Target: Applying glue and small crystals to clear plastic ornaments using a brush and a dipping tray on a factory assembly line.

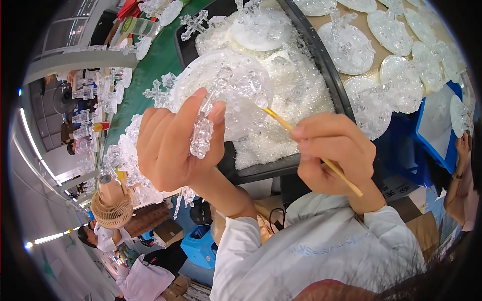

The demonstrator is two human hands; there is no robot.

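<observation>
My left hand (173, 145) is closed around the stem of a clear, crystal-like ornament (202, 135), pinched between thumb and fingers. A round translucent disc (246, 118), apparently the ornament's base, is tilted over a black tray (321, 55). My right hand (339, 150) grips a thin paintbrush (283, 123) with a yellow wooden handle, its tip at the disc's right edge, seemingly touching it. White glittery granules (301, 100) fill the tray below both hands. Another clear ornament on a white disc (263, 32) rests on the granules at the tray's far end.
Several frosted discs with clear figures (346, 50) cover the table right of the tray. More clear pieces (135, 160) are heaped left of my left hand on the green table (158, 62). A small fan (111, 203) stands lower left. Other people (145, 278) are nearby.
</observation>
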